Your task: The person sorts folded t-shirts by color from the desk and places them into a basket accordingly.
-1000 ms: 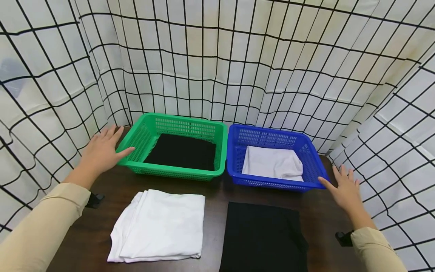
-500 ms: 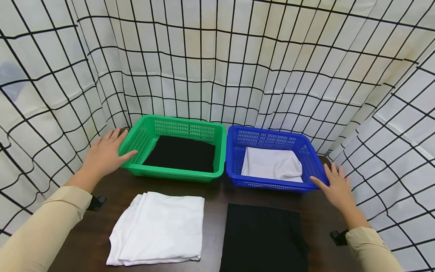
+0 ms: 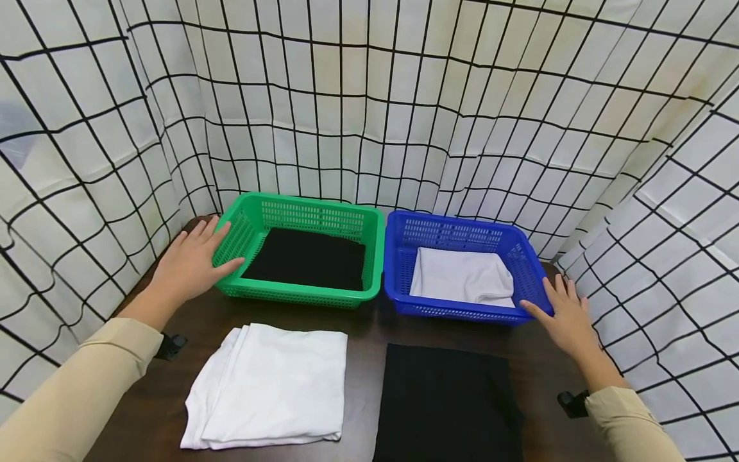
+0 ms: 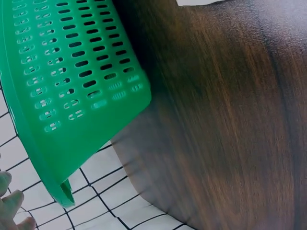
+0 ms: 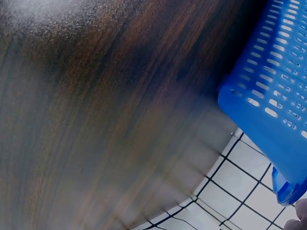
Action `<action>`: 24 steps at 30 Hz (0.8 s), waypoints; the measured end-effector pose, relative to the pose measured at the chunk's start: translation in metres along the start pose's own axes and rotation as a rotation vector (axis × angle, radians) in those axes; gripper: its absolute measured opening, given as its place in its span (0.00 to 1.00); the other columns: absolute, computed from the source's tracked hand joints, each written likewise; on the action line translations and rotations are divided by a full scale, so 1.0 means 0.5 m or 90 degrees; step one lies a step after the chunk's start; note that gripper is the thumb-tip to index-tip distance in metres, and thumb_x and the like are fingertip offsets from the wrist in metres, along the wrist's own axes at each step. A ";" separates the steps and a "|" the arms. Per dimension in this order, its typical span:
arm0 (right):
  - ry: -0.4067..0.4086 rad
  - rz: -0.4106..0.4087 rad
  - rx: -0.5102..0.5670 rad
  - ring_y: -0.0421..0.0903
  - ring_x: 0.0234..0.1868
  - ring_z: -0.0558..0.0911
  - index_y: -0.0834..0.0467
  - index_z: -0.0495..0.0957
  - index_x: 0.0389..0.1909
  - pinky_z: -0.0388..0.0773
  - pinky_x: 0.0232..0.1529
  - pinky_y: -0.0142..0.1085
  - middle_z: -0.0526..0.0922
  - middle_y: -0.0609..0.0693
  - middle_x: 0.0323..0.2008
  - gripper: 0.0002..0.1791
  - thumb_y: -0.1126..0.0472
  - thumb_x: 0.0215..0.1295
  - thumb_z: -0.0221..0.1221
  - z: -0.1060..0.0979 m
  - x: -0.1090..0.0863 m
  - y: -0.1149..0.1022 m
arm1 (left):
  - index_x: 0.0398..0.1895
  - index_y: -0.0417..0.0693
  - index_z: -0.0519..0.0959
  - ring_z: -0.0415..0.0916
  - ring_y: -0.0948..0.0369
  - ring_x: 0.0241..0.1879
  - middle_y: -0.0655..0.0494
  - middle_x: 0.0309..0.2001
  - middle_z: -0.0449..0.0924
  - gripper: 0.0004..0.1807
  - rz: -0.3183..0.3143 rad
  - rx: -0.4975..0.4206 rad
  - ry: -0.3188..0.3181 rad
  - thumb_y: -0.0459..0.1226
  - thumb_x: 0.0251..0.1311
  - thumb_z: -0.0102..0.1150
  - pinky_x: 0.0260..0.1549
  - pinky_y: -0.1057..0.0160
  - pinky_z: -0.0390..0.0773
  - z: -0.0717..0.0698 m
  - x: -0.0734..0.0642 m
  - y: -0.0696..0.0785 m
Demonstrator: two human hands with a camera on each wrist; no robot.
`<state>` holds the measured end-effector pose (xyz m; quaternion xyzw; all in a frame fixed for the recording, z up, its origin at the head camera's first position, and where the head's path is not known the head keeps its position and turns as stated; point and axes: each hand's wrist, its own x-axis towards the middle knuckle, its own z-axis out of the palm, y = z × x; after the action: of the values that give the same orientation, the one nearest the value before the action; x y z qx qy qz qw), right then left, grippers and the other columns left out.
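Observation:
My left hand [image 3: 189, 260] is spread at the left end of the green basket [image 3: 294, 295], its thumb over the front left corner of the rim. Folded black cloth [image 3: 308, 260] lies in that basket. At the right end of the blue basket [image 3: 456, 313], my right hand [image 3: 567, 321] has its fingers extended, thumb and fingertips right at the rim. A folded white cloth [image 3: 462, 276] lies inside the blue one. In the left wrist view only some fingertips [image 4: 9, 206] show beside the green basket's corner; in the right wrist view a fingertip [image 5: 300, 215] shows at the lower right.
Nearer on the dark wooden table [image 3: 364, 385] lie a folded white garment [image 3: 277, 385] at left and a folded black cloth [image 3: 450, 404] at right. Black wire grid panels [image 3: 323, 135] backed by white sheeting stand behind the baskets and along both sides.
Both hands have moved inward: the left hand to the right over the green basket's rim, the right hand to the left against the blue basket's end. Baskets and cloths look unmoved.

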<state>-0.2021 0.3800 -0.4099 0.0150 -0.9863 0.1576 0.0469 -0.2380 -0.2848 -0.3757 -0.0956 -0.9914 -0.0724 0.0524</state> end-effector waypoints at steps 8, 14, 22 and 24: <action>0.015 -0.004 0.003 0.72 0.77 0.33 0.67 0.46 0.77 0.30 0.71 0.72 0.40 0.74 0.76 0.51 0.32 0.71 0.46 -0.001 -0.003 -0.019 | 0.79 0.39 0.48 0.43 0.34 0.76 0.33 0.78 0.42 0.48 0.012 0.002 -0.002 0.59 0.68 0.51 0.74 0.33 0.42 0.012 0.001 0.019; 0.012 -0.017 0.007 0.71 0.77 0.32 0.66 0.47 0.77 0.31 0.71 0.73 0.40 0.74 0.76 0.50 0.32 0.71 0.47 0.000 -0.008 -0.037 | 0.79 0.41 0.48 0.43 0.36 0.77 0.36 0.79 0.43 0.48 0.036 -0.002 0.006 0.63 0.68 0.46 0.73 0.33 0.43 0.022 0.000 0.046; -0.002 -0.031 0.011 0.71 0.77 0.34 0.67 0.48 0.77 0.29 0.71 0.72 0.40 0.72 0.77 0.50 0.33 0.70 0.49 0.004 -0.015 -0.050 | 0.80 0.44 0.47 0.41 0.38 0.78 0.39 0.80 0.41 0.48 0.054 -0.029 -0.003 0.62 0.68 0.49 0.74 0.34 0.43 0.035 0.007 0.075; -0.005 -0.029 0.013 0.71 0.77 0.34 0.66 0.48 0.77 0.29 0.71 0.72 0.40 0.72 0.77 0.50 0.33 0.70 0.49 0.006 -0.019 -0.050 | 0.80 0.45 0.47 0.41 0.38 0.78 0.39 0.80 0.41 0.48 0.057 -0.031 -0.005 0.62 0.68 0.50 0.74 0.34 0.43 0.038 0.010 0.081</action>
<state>-0.1921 0.3552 -0.4060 0.0386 -0.9842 0.1665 0.0465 -0.2367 -0.2418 -0.3883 -0.1416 -0.9843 -0.0936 0.0492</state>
